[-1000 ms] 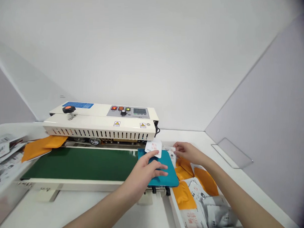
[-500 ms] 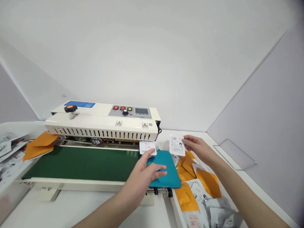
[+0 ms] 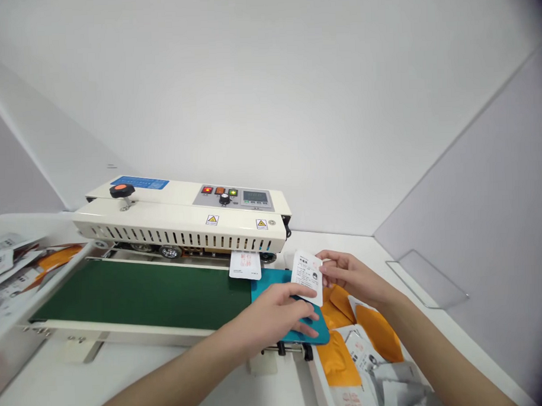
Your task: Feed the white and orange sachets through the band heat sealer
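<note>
My right hand [image 3: 351, 274] pinches a white printed sachet [image 3: 303, 267] by its right edge, holding it tilted over the right end of the teal plate [image 3: 273, 277]. My left hand [image 3: 286, 312] hovers at or rests on the plate, fingers stretched and apart. Its index finger lies across the lower front of that sachet; whether it presses is unclear. Another white sachet [image 3: 245, 268] with red print hangs from the slot of a cream band sealer [image 3: 182, 218], its top edge hidden inside. Below it runs the sealer's green conveyor belt [image 3: 145, 296].
On the right, a white bin [image 3: 320, 379] holds several orange and white sachets. A second white bin [image 3: 18, 342] at the left contains more sachets. A wire stand [image 3: 427, 280] is by the right wall. The sealer has a black knob [image 3: 122, 190] on top.
The sachet in the slot has moved left. An orange sachet dropped off the belt's left end into the left bin. My right hand brought its sachet over the plate; my left hand shifted right to it.
</note>
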The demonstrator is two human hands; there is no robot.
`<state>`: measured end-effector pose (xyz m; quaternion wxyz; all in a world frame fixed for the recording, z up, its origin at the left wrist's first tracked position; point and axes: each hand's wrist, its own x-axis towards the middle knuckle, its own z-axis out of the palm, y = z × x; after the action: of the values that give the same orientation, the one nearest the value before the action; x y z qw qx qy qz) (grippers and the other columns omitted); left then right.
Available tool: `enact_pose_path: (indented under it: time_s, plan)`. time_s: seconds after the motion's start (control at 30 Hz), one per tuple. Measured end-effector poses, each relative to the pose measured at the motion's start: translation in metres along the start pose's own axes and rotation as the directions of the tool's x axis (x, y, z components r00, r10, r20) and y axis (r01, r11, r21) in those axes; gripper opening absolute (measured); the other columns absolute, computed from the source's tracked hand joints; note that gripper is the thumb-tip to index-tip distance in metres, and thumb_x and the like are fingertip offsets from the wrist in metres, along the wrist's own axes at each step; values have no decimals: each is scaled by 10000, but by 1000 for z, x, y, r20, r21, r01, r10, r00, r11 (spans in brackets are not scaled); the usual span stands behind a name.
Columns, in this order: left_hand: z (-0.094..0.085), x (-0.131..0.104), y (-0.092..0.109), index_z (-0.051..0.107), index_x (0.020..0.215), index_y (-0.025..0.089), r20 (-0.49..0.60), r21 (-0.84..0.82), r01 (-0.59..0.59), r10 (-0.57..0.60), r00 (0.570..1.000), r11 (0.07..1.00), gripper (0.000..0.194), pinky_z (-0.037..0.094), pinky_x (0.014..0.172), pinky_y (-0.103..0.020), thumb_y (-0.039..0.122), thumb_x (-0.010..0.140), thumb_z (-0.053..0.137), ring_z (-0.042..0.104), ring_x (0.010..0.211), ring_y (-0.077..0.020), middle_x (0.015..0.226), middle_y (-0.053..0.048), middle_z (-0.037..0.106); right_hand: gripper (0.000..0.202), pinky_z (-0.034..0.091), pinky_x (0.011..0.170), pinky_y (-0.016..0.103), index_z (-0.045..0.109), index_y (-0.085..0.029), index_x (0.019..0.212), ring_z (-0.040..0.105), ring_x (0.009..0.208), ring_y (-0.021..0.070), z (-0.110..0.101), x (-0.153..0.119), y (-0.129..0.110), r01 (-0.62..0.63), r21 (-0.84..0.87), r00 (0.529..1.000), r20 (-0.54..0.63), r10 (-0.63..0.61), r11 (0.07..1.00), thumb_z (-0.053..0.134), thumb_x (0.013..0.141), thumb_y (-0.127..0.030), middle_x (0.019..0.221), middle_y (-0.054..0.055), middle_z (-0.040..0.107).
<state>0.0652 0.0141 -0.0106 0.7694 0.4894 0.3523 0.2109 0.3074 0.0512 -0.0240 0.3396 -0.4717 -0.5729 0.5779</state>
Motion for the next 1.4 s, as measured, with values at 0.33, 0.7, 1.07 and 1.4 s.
enact_pose_path:
  time_s: [0.33, 0.7, 1.07, 1.4]
  plan:
    - [0, -1, 3, 565, 1191, 184, -17, 20, 56, -56, 998, 998, 380, 470, 878, -355, 265, 819, 558, 690, 812, -179, 1022, -81, 682, 319, 464, 710, 314, 614, -195, 871, 600, 770, 202, -12, 8, 9, -36, -499, 991, -131, -34, 866, 508, 869, -496, 822, 56, 665]
    - [-4, 2, -4, 544, 1183, 179, -2, -41, 26, -26, 1000, 999, 377, 460, 913, -381, 313, 830, 563, 693, 814, -186, 1037, -93, 677, 347, 474, 736, 309, 680, -204, 968, 615, 853, 248, -30, 0, 25, -192, -788, 952, -6, 305, 585, 682, 661, -367, 943, 63, 677]
    - [-5, 4, -8, 546, 1188, 171, 14, -60, -7, 8, 1000, 998, 381, 480, 901, -378, 304, 832, 560, 693, 783, -176, 1017, -93, 682, 224, 453, 626, 292, 756, -231, 804, 613, 727, 231, -30, -3, 23, -160, -753, 933, 97, 347, 639, 752, 586, -285, 767, 16, 701]
    - [-4, 6, -8, 546, 1203, 154, -1, -80, -7, 7, 1000, 997, 423, 490, 891, -381, 315, 814, 587, 693, 772, -183, 996, -103, 688, 156, 468, 621, 300, 708, -201, 732, 619, 680, 213, -27, 3, 14, -79, -645, 997, -69, 44, 760, 735, 651, -333, 717, 22, 686]
